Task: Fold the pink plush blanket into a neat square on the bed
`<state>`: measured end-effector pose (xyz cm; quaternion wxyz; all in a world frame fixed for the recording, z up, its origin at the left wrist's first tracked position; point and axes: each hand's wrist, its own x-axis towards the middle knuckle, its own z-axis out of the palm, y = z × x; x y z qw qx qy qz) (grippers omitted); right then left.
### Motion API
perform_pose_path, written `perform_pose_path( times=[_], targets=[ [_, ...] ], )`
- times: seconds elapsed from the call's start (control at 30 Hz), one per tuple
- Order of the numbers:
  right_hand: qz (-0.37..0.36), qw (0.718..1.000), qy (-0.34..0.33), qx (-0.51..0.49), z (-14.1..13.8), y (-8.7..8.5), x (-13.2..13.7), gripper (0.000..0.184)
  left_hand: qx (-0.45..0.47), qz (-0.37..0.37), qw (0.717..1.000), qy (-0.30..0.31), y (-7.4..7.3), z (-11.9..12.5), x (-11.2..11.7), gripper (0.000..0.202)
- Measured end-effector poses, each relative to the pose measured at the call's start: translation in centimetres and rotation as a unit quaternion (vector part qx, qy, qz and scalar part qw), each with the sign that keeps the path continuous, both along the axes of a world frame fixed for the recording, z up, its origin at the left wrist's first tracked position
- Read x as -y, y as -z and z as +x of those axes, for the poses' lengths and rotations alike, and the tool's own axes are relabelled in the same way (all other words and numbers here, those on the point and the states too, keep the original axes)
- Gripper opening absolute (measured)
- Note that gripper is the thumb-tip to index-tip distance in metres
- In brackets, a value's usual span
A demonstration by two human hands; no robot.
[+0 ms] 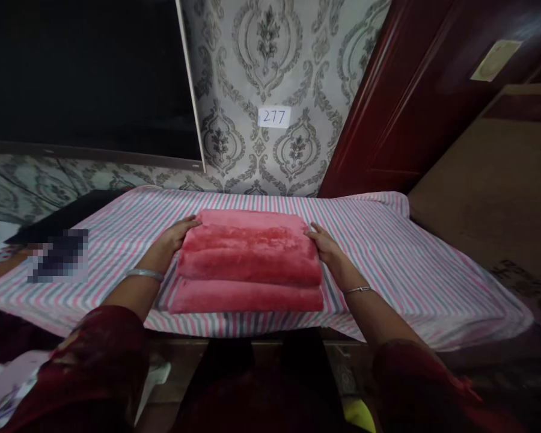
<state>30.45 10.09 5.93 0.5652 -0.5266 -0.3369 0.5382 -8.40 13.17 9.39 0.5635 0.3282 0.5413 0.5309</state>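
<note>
Past a cut-off television (90, 78) and a pixelated object (58, 255), the left hand (177, 233) grasps one side of a folded red blanket (250, 261), underside hidden, on striped cloth (388, 258), the right hand (325, 243) grasping the other, before a cropped cardboard box (491, 198).

Free passage: striped cloth (388, 258), right, between right hand (325, 243) and brown carton (487, 180); narrow far strip between folded red blanket (252, 255) and patterned wall (270, 162); left stretch between left hand (179, 233) and pixelated item (62, 255). Obstacles: blanket, centre, a hand at either side; carton, right, bordering cloth; wall, far; screen (90, 72), far left.
</note>
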Motion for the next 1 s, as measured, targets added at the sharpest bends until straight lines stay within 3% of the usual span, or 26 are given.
perform_pose_path(
  times=[0.07, 0.2, 0.37, 0.53, 0.67, 0.8, 0.87, 0.93, 1.0],
  targets=[
    [-0.026, 1.0, 0.014, -0.01, 0.3, 0.9, 0.7, 0.083, -0.007, -0.045, 0.999, -0.018, 0.6, 0.2, 1.0, 0.093],
    [0.004, 1.0, -0.011, 0.002, 1.7, 1.7, 3.5, 0.084, -0.036, -0.004, 0.997, -0.062, 1.3, -0.7, 4.6, 0.094],
    [0.024, 0.99, -0.107, 0.092, 2.2, 2.3, 6.8, 0.1, -0.112, 0.022, 0.993, 0.008, 2.2, -0.4, 9.1, 0.09],
    [0.108, 0.98, -0.113, 0.125, 1.2, 1.1, 6.9, 0.108, -0.11, 0.1, 0.989, 0.019, 1.3, 0.9, 9.1, 0.09],
    [0.107, 0.979, -0.12, 0.128, 1.7, 0.0, 7.4, 0.099, -0.106, 0.092, 0.99, -0.008, 0.5, 0.1, 9.7, 0.094],
    [0.053, 0.978, -0.149, 0.132, 2.2, 2.1, 8.9, 0.099, -0.139, 0.021, 0.99, 0.023, 2.4, -0.7, 12.0, 0.085],
    [0.042, 0.973, -0.169, 0.149, 2.8, 3.5, 9.1, 0.1, -0.147, 0.008, 0.989, 0.036, 3.6, -1.3, 12.6, 0.09],
    [0.046, 0.959, -0.17, 0.223, 3.7, 4.2, 8.9, 0.096, -0.176, 0.012, 0.983, 0.047, 4.2, -2.2, 12.6, 0.098],
    [0.078, 0.923, -0.128, 0.353, 4.2, 4.1, 8.4, 0.086, -0.263, 0.032, 0.963, 0.043, 4.0, -3.1, 11.9, 0.093]
  ],
)
